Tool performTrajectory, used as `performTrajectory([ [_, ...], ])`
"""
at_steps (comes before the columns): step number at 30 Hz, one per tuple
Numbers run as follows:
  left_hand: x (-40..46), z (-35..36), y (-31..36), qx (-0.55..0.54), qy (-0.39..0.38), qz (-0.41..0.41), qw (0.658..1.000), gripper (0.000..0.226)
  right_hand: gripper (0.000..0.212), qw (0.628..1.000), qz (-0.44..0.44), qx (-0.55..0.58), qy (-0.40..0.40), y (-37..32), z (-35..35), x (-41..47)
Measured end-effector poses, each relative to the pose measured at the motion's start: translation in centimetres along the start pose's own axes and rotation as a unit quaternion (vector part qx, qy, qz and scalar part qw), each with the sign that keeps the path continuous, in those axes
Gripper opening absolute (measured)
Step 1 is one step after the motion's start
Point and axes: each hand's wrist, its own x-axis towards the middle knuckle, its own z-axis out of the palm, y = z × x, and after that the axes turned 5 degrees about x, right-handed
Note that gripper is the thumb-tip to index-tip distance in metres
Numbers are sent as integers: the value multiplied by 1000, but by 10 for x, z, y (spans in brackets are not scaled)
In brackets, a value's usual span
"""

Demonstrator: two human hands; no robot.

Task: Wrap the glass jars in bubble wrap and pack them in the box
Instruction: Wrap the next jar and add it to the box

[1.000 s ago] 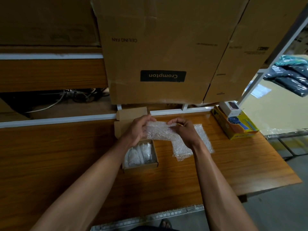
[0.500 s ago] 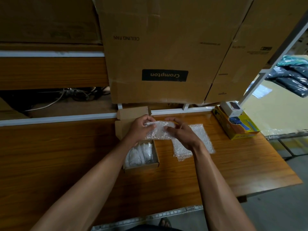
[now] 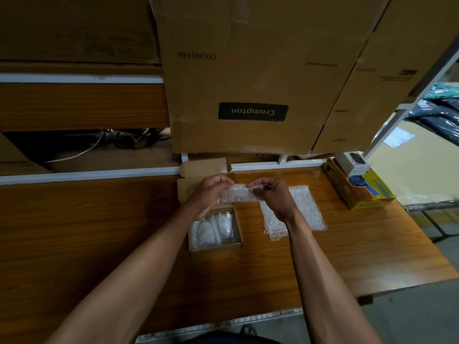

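Note:
A roll of bubble wrap (image 3: 237, 195) is held between both hands above the wooden table, just behind the small cardboard box (image 3: 215, 249); whether a jar is inside the roll cannot be seen. My left hand (image 3: 211, 193) grips its left end and my right hand (image 3: 272, 196) pinches its right end. The open box holds wrapped glass jars (image 3: 214, 230) lying side by side, and its lid flap (image 3: 203, 167) stands up behind. Loose bubble wrap sheets (image 3: 301, 207) lie flat on the table to the right, partly under my right forearm.
Large brown cartons (image 3: 248, 70) stand on the shelf behind the table. A yellow and blue box (image 3: 360, 192) with a small white box (image 3: 354, 163) on top sits at the right rear. Cables (image 3: 111, 141) lie on the shelf at the left. The table's right edge drops to the floor.
The bubble wrap between my hands has been rolled tighter, into a narrower bundle. Both hands stay above the box's rear edge.

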Motion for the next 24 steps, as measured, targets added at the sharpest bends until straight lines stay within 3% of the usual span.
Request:
performTrajectory([
  [4,1,2,3,50,30,6,998,31,26,1000,-16,1,-18,-2,4,2],
  [8,2,-2,1,47,38,21,998,16,24,996,1,74,-41,-1,3,2],
  [12,-2,-3,3,49,50,39,997,15,46,984,86,138,-74,-6,3,-6],
  [16,-3,-1,2,57,63,56,995,16,50,972,99,192,-89,-6,7,-11],
  [24,-8,-1,1,59,64,53,995,20,22,988,28,144,-36,1,9,-11],
])
